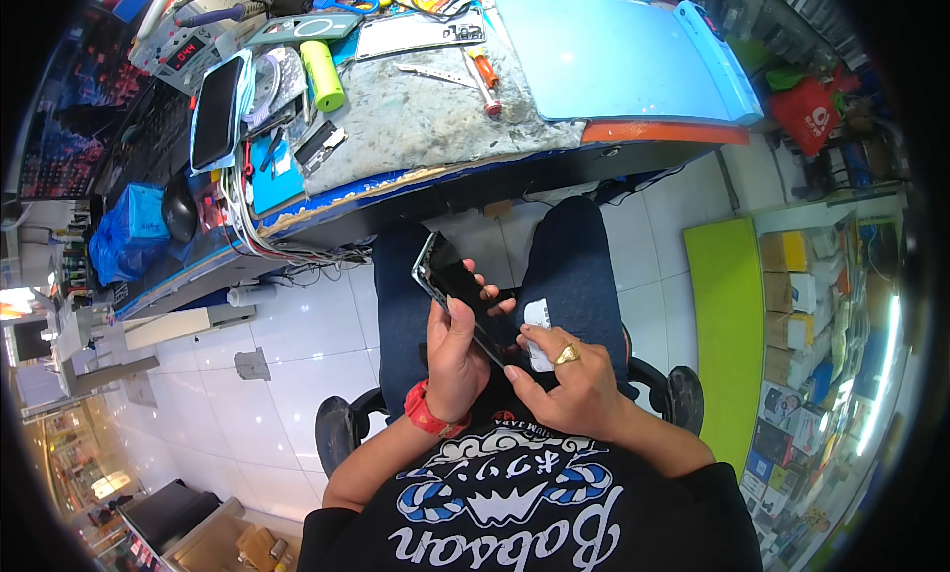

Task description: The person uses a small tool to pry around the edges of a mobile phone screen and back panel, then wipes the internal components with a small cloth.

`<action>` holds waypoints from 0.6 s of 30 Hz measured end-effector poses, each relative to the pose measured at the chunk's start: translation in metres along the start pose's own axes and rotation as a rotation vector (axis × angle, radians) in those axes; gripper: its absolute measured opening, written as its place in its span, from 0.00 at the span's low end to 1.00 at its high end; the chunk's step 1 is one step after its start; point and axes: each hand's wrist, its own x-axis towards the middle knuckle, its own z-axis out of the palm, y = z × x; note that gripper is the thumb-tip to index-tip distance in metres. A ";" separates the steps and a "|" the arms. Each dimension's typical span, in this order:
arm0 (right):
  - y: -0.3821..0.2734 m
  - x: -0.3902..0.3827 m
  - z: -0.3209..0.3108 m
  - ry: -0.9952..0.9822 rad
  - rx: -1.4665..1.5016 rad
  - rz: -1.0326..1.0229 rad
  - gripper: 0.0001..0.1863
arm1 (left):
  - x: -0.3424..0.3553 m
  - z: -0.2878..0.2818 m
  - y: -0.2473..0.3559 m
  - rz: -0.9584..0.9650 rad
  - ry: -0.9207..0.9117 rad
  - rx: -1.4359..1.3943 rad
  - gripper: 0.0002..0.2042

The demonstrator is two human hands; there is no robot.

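Over my lap, my left hand (457,349) grips a smartphone (451,275) along its edges, thumb on one side and fingertips curling round the other. Its dark face is turned up at a slant, and small parts seem to show at its upper left edge. Beside the phone's lower end is my right hand (572,374), a gold ring on one finger. Its bent fingers hold a small white piece (536,325), like a folded wipe or tissue. The thumb of that hand lies close to the phone's lower edge; whether it touches, I cannot tell.
Ahead stands a worn workbench (396,127) with a blue mat (614,62), a red-handled screwdriver (485,77), tweezers (435,74), a green cylinder (322,75) and another phone (217,112). Cables (247,211) hang off its left front. Chair armrests (341,433) flank me; a display case (831,374) stands right.
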 end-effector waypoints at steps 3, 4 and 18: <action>0.002 0.000 0.001 -0.001 0.005 0.002 0.21 | 0.002 -0.002 -0.001 0.047 -0.002 0.000 0.28; 0.002 -0.001 0.001 -0.002 0.005 0.000 0.21 | 0.003 -0.002 -0.001 0.049 -0.008 0.005 0.28; 0.003 0.000 0.002 -0.024 -0.186 -0.154 0.20 | 0.004 0.002 -0.002 0.107 0.052 0.093 0.29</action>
